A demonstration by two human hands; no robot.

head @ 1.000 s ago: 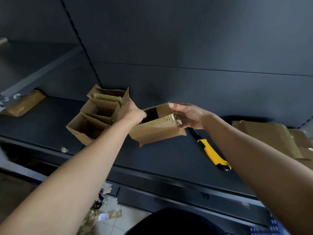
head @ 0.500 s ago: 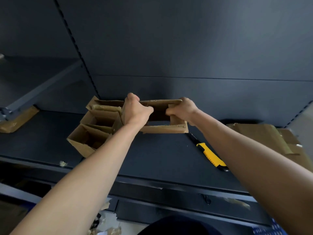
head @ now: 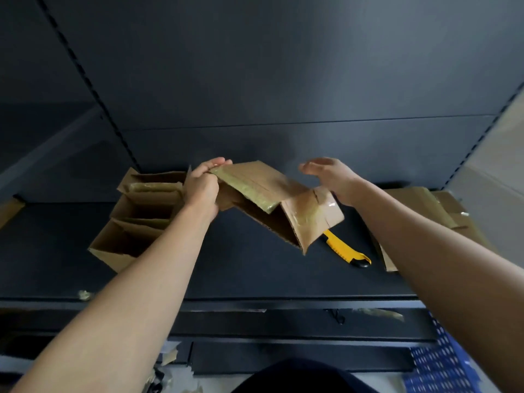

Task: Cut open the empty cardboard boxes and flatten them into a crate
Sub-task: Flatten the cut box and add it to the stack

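My left hand [head: 202,187] grips the upper left corner of a small cardboard box [head: 272,199] that is partly collapsed, its taped flaps hanging down to the right above the dark shelf [head: 255,268]. My right hand [head: 330,174] hovers just right of the box with its fingers spread and relaxed, holding nothing; whether it touches the cardboard I cannot tell. A yellow and black utility knife [head: 347,249] lies on the shelf under the box's lower corner. Three open empty boxes [head: 141,211] stand in a row behind my left arm.
Flattened cardboard [head: 425,211] lies on the shelf at the right behind my right forearm. A blue perforated crate [head: 442,364] shows at the bottom right below the shelf edge. Tape scraps [head: 85,295] sit on the shelf's front lip and the floor.
The box was held by both hands and squeezed; now my right hand has let go and opened, and the box hangs collapsed from my left hand, tilted down to the right.
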